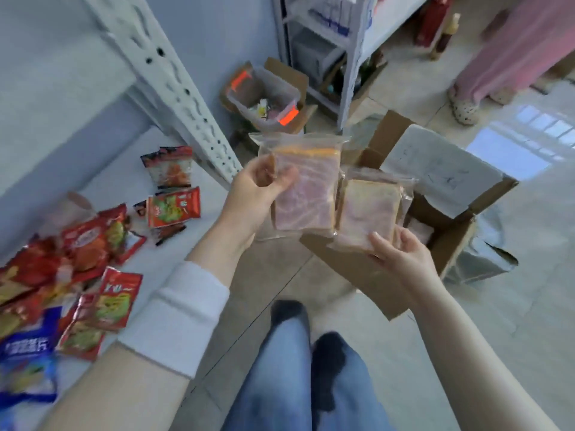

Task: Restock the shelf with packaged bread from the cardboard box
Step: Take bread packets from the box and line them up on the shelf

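Observation:
My left hand (255,194) grips a clear packet of sliced bread (306,188) by its left edge, holding it upright in mid-air. My right hand (401,256) holds a second bread packet (368,206) from below, just right of the first. Both packets hover over the near-left corner of the open cardboard box (448,241) on the floor, whose flaps stand open; a little more bread shows inside. The white shelf board (124,169) lies low at the left, beside my left forearm.
Several red and blue snack packets (93,244) lie scattered on the shelf board. A perforated white upright (174,88) slants across the shelf. Behind stand a clear bin (264,98) in a carton and another rack (336,42). A person in pink trousers (504,57) stands far right.

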